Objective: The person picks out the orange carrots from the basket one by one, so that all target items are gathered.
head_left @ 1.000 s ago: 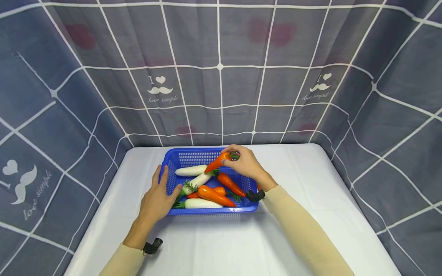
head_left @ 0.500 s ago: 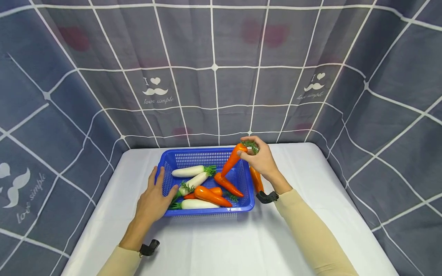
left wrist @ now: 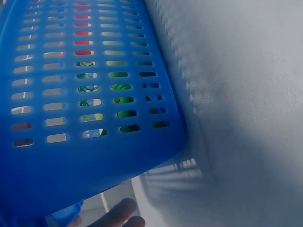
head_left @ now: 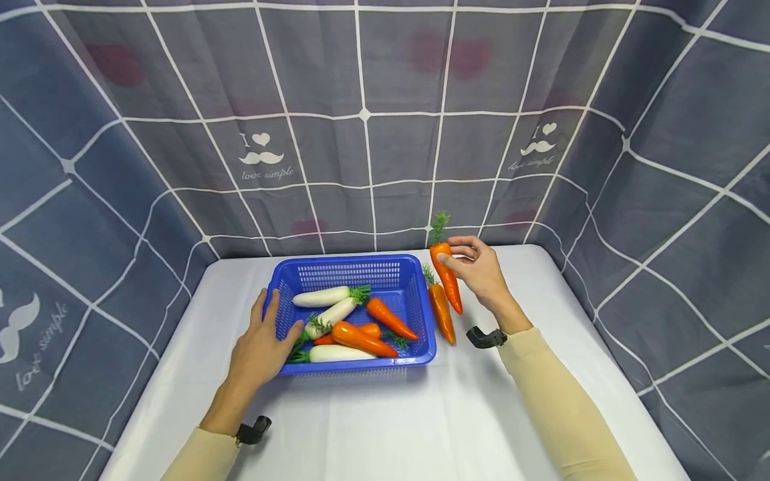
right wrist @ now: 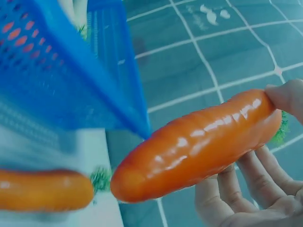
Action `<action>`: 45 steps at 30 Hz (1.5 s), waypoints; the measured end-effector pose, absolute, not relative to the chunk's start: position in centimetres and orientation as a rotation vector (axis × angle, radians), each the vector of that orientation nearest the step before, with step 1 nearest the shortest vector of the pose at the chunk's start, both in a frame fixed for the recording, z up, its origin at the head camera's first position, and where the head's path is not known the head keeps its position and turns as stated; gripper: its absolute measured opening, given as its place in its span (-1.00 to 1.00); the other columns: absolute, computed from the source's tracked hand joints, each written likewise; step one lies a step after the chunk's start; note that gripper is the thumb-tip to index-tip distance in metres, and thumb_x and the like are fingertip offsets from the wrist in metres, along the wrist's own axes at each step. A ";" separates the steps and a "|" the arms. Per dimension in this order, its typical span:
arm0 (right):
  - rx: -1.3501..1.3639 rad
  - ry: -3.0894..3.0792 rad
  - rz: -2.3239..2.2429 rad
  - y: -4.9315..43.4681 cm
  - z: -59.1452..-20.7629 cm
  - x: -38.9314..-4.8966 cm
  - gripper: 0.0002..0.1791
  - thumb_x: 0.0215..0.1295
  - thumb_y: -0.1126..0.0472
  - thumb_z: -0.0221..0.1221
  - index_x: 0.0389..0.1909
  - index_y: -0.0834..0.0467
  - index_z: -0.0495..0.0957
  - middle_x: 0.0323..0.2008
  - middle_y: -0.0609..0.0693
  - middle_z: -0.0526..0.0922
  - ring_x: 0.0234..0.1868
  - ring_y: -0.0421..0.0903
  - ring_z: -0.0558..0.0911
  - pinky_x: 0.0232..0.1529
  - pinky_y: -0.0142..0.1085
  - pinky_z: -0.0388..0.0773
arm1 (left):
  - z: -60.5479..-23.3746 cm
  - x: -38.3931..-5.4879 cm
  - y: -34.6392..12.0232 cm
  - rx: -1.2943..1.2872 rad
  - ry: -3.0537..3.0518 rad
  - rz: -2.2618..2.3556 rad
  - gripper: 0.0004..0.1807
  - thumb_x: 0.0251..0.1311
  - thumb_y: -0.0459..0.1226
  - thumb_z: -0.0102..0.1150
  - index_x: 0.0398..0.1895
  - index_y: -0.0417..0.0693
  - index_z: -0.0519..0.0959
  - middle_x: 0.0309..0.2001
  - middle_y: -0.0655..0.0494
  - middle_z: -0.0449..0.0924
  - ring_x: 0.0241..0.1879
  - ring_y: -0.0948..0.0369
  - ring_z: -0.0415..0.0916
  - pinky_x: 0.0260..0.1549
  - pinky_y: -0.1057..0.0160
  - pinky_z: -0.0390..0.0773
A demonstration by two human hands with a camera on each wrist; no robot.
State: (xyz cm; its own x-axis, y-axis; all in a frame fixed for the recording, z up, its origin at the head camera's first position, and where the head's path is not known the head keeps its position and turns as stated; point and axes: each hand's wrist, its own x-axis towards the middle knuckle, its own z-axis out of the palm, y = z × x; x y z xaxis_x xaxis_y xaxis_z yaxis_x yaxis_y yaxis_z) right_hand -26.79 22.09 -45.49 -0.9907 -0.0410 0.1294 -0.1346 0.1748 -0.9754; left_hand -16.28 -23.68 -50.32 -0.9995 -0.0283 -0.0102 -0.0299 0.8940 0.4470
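My right hand pinches an orange toy carrot with a green top, between thumb and fingers, just right of the blue basket. In the right wrist view this carrot slants across, with the thumb above and the fingers below. A second carrot lies on the white table along the basket's right side. At the basket's left rim rests my left hand, its fingers extended and thumb over the edge. Inside lie white radishes and orange carrots, some overlapping.
The white-covered table carries the basket near its back edge. Behind and at both sides hangs a grey checked curtain. In the left wrist view, the basket's slotted wall fills the left half.
My right hand has carried the carrot from above the basket's interior, rightward over the rim, to outside it. The carrot now hangs top up. My left hand stays at the left rim.
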 end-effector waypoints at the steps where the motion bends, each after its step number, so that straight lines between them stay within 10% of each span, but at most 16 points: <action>1: 0.158 -2.372 1.949 22.4 -45.6 -26.8 -0.36 0.57 0.14 0.52 0.49 0.32 0.56 0.21 0.21 0.83 0.00 -0.24 0.86 0.06 -0.46 0.83 | -50.3 -16.3 -23.7 -0.050 3.053 0.721 0.10 0.76 0.25 0.10 0.99 -0.05 -0.20 0.96 -0.29 -0.33 -0.29 -0.25 0.78 -0.31 -0.22 0.80; 11: 0.039 -2.539 1.725 24.5 -47.9 -27.3 -0.34 0.58 -0.11 0.52 0.43 0.24 0.66 0.36 0.31 0.76 0.30 0.16 0.77 0.09 -0.56 0.68 | -50.1 -16.0 -23.7 -0.025 3.080 0.736 0.10 0.76 0.28 0.05 0.98 -0.12 -0.17 0.95 -0.35 -0.29 0.11 -0.55 0.78 -0.03 -0.44 0.83; 21: -0.065 -2.659 1.550 25.4 -50.4 -27.9 -0.34 0.56 -0.19 0.51 0.43 0.16 0.69 0.35 0.30 0.78 0.22 0.25 0.83 0.08 -0.37 0.69 | -50.0 -16.0 -23.3 -0.031 3.073 0.743 0.09 0.78 0.26 0.04 0.98 -0.10 -0.19 0.95 -0.33 -0.31 0.72 -0.59 0.25 0.47 -0.64 0.54; 45: -0.179 -2.875 1.325 25.7 -54.3 -28.3 -0.34 0.56 -0.23 0.47 0.34 0.21 0.71 0.23 0.34 0.82 0.18 0.27 0.81 0.10 -0.13 0.70 | -50.0 -16.0 -23.3 -0.065 3.064 0.750 0.08 0.77 0.22 0.10 0.99 -0.07 -0.18 0.97 -0.28 -0.35 0.75 -0.59 0.17 0.53 -0.72 0.40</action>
